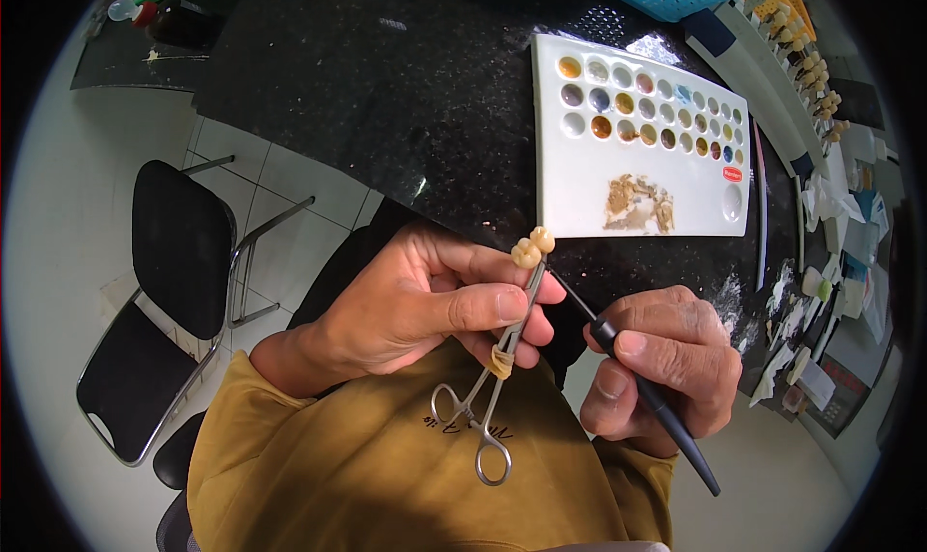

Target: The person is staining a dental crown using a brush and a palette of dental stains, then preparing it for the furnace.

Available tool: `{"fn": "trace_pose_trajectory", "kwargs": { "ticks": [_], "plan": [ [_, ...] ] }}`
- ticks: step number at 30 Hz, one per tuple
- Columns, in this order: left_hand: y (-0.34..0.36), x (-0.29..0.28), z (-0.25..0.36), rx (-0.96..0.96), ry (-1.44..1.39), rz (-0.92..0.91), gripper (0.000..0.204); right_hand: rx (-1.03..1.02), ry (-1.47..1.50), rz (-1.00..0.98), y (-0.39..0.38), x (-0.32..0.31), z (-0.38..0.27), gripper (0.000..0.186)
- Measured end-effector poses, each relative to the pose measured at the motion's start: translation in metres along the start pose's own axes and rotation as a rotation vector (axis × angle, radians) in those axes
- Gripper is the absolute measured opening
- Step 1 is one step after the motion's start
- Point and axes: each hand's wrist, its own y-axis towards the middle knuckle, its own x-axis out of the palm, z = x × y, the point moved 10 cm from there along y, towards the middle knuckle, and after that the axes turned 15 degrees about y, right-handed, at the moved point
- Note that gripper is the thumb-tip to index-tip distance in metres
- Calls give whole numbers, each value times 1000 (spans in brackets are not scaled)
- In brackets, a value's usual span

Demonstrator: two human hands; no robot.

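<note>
Worktop [367, 98] beyond, you're apparently detailing crowns [526, 254], needing steadiness. Your left hand [410, 296] is holding forceps [512, 336]; your right hand [681, 354], a brush [668, 419].

left fingers [480, 307] pinched together, right fingers [668, 356] curled inward

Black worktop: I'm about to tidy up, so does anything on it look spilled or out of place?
Yes: white powdery residue is scattered on the worktop beyond the right hand, looking like a spill. Brown smears mark the white palette outside its wells, though that may be ordinary use.
</note>
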Motion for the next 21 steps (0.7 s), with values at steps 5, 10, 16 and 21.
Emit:
{"fn": "trace_pose_trajectory", "kwargs": {
  "ticks": [5, 10, 16, 21],
  "plan": [
    [0, 3, 1, -1, -20, 4, 25, -28, 7, -70, 1, 5, -2, 31],
    [1, 3, 0, -11, -35, 9, 23, -65, -2, -63, -1, 4, -4, 32],
    [1, 1, 2, 42, 4, -7, 22, -87, -1, -128, -1, 10, -5, 34],
    [2, 4, 2, 82, 32, -99, 31, -32, -33, -82, -6, 1, -2, 27]
  ]
}}
